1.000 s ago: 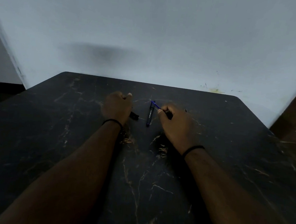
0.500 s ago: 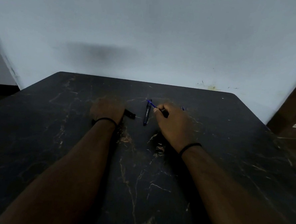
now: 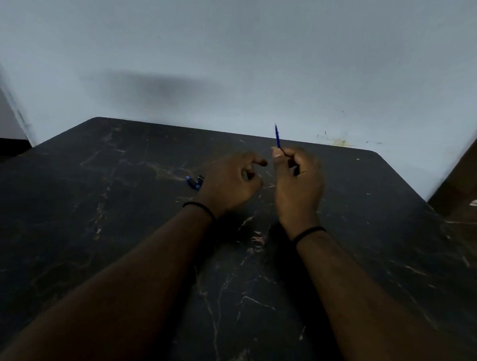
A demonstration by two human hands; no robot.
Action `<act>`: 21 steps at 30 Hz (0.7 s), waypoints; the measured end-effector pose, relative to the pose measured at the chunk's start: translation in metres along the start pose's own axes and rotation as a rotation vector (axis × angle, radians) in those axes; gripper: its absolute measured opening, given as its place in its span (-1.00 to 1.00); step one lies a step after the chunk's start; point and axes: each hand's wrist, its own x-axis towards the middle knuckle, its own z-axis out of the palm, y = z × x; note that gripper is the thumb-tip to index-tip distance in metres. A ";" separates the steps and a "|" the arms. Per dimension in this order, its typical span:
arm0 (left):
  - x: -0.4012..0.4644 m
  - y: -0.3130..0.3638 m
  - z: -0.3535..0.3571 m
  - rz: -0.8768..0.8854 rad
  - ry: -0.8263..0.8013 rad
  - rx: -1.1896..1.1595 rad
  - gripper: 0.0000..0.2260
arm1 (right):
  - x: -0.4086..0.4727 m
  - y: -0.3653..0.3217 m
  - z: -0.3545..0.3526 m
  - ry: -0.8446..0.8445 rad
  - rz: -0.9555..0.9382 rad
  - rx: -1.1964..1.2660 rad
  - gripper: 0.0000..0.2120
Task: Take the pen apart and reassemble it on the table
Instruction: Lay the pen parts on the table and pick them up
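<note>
My right hand (image 3: 297, 184) is raised above the table and pinches a thin blue refill (image 3: 277, 136), which points up and slightly left. Its lower end is hidden inside my fist. My left hand (image 3: 231, 182) hovers just left of it with fingers loosely curled and apart, and nothing shows in it. The forefinger tip of my left hand nearly meets the thumb of my right hand. A short blue and black pen part (image 3: 194, 182) lies on the table beside my left wrist, partly hidden by that hand. Other pen parts are out of sight.
The table (image 3: 117, 228) is black marble with pale veins, and its far edge meets a plain pale wall. A brown wooden surface (image 3: 472, 178) stands past the right edge. Both wrists wear a thin black band.
Both hands have lifted off the table. My right hand has swung the refill from lying low to pointing up, and my left hand has come in next to it from the left.
</note>
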 end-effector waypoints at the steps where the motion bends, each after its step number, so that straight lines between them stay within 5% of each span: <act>1: 0.000 0.002 0.002 0.018 -0.056 -0.019 -0.68 | 0.001 0.001 0.000 0.000 0.018 0.035 -0.96; 12: -0.004 0.016 0.006 -0.009 -0.143 -0.348 -0.89 | -0.005 -0.003 0.002 -0.029 0.020 0.139 -0.80; 21: -0.001 0.009 0.008 -0.135 -0.146 -0.480 -0.92 | -0.003 -0.006 0.001 -0.100 0.191 0.279 -0.96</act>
